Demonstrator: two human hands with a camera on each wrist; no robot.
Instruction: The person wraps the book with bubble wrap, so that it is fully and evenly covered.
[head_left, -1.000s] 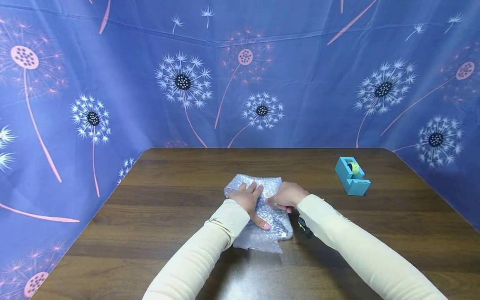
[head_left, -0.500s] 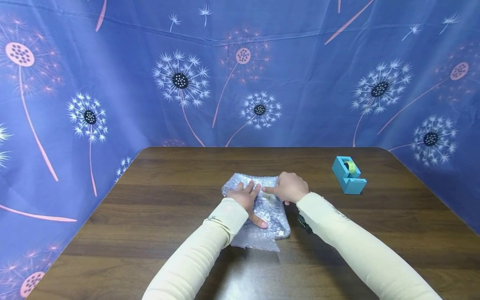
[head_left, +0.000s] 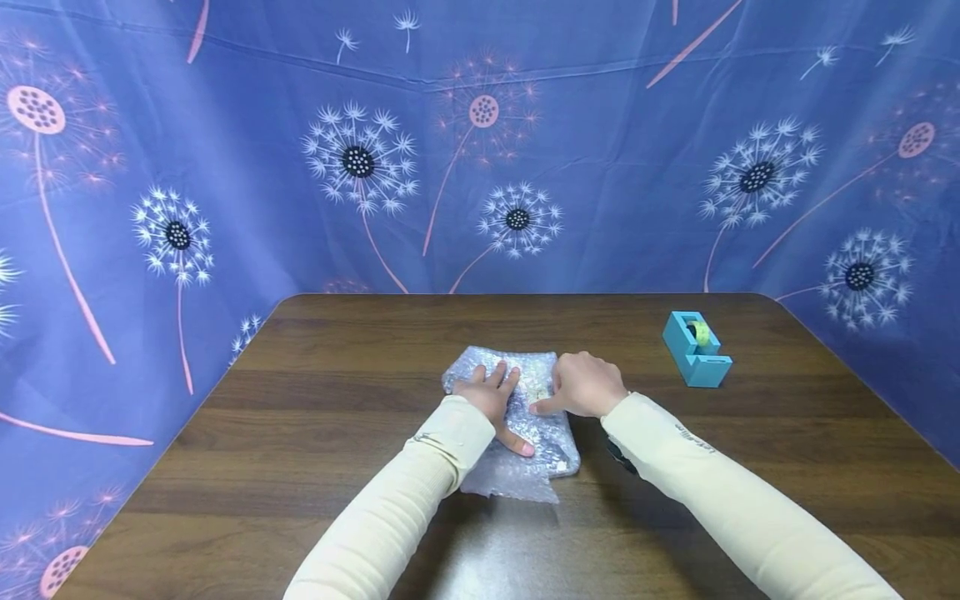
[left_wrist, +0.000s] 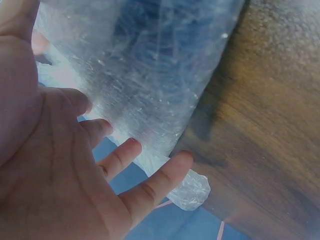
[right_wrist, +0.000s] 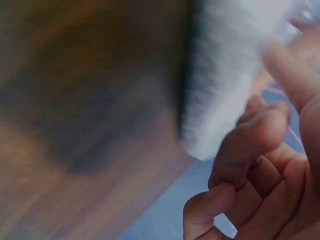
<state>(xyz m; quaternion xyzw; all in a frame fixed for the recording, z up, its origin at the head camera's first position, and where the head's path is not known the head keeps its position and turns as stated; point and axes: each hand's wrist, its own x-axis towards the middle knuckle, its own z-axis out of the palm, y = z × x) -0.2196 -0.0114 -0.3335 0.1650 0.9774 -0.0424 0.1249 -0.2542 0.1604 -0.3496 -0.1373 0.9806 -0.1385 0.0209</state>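
Observation:
A flat bundle in bubble wrap (head_left: 536,433) lies mid-table, a loose torn flap at its near edge. What it encloses is hidden; a dark blue tone shows through in the left wrist view. My left hand (head_left: 489,402) rests on its left part, fingers spread and thumb pointing right. My right hand (head_left: 583,385) is at its right edge, with the thumb touching the top of the wrap. In the right wrist view the fingers (right_wrist: 250,140) are curled beside the wrap and hold nothing visible. A small yellowish patch shows on the wrap near that thumb.
A light-blue tape dispenser (head_left: 697,350) with a yellow-green roll stands to the right on the brown wooden table (head_left: 300,400). Behind the table hangs a blue curtain (head_left: 420,150) with dandelion prints.
My right hand has shifted: half a second ago a straight finger pointed left over the wrap, and now the thumb lies lower on it. The left hand stays on the wrap.

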